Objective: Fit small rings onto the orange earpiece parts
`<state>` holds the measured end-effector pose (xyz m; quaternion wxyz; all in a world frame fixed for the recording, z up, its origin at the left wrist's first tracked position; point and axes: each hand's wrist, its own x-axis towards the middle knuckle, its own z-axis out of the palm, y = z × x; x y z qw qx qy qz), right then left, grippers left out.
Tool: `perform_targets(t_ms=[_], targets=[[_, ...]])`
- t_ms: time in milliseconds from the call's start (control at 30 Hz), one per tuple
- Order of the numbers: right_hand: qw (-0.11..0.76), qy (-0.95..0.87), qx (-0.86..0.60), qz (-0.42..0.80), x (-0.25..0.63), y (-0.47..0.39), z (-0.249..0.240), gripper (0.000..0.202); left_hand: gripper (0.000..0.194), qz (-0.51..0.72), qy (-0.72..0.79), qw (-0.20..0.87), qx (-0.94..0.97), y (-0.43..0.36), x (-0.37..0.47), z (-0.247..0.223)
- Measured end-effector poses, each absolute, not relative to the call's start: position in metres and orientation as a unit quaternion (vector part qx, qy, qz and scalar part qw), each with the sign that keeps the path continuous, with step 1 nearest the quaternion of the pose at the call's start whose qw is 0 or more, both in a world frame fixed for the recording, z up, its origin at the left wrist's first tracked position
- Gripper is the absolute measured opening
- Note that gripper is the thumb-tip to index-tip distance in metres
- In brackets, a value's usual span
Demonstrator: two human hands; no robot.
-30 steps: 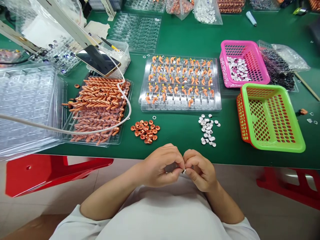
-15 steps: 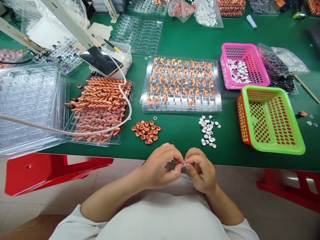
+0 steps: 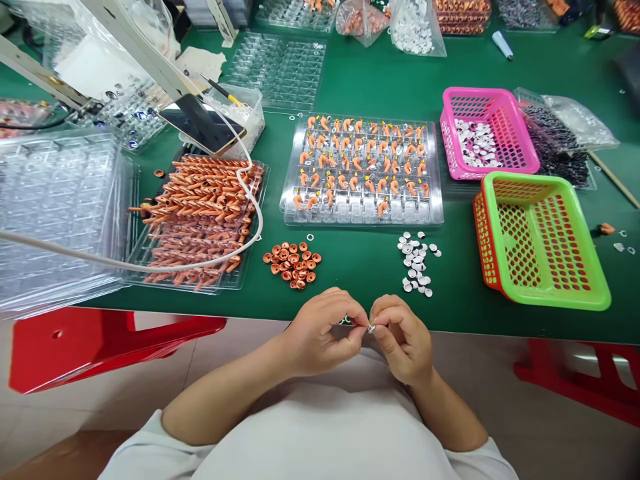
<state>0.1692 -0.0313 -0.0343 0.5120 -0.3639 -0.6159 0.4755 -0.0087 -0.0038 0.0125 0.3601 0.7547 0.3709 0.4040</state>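
Note:
My left hand [image 3: 323, 333] and my right hand [image 3: 406, 343] meet fingertip to fingertip at the table's front edge. Both are closed in a pinch on a small whitish piece [image 3: 371, 329], mostly covered by the fingers, so its kind does not show. Small white rings [image 3: 347, 319] peek out behind my left fingers. Beyond that hand lies a pile of copper-coloured cups [image 3: 294, 263]. A loose group of white round caps [image 3: 416, 261] lies beyond my right hand. Farther back, a clear tray [image 3: 363, 217] holds rows of small curved orange parts with yellow ends.
At right stand a green basket [image 3: 603, 293], nested in a red one, and a pink basket [image 3: 527, 157] with white caps inside. To the left, copper tubes [image 3: 210, 193] fill a tray, crossed by a white cable [image 3: 220, 259]. A phone [image 3: 203, 123] leans above them.
My fingertips have shifted slightly around the whitish piece, and more of the white rings shows behind my left hand. The trays, piles and baskets stay in place.

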Motion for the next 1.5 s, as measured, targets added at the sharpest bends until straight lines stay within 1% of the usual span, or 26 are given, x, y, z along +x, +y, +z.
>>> perform_targets(t_ms=[100, 267, 533, 800, 933, 1233, 1367, 1500], targets=[[0.516, -0.599, -0.363, 0.492, 0.168, -0.031, -0.034, 0.007, 0.013, 0.421, 0.378, 0.346, 0.749, -0.005, -0.008, 0.01], [0.527, -0.584, -0.372, 0.493, 0.168, -0.031, -0.033, 0.01, 0.012, 0.429, 0.396, 0.334, 0.74, -0.007, -0.006, 0.009], [0.512, -0.572, -0.358, 0.532, 0.168, -0.03, -0.034, 0.005, 0.014, 0.422, 0.395, 0.359, 0.733, -0.006, -0.004, 0.009], [0.501, -0.599, -0.35, 0.518, 0.172, -0.029, -0.034, 0.004, 0.011, 0.404, 0.365, 0.38, 0.748, -0.002, -0.006, 0.011], [0.502, -0.628, -0.346, 0.485, 0.173, -0.029, -0.035, 0.009, 0.013, 0.391, 0.355, 0.38, 0.759, 0.0, -0.008, 0.013], [0.534, -0.635, -0.317, 0.46, 0.171, -0.03, -0.04, 0.032, 0.014, 0.379, 0.349, 0.395, 0.76, 0.001, -0.011, 0.016], [0.519, -0.657, -0.306, 0.453, 0.173, -0.028, -0.038, 0.032, 0.014, 0.369, 0.343, 0.4, 0.766, 0.003, -0.013, 0.017], [0.508, -0.669, -0.302, 0.452, 0.174, -0.026, -0.036, 0.027, 0.013, 0.365, 0.339, 0.405, 0.767, 0.004, -0.014, 0.016]])
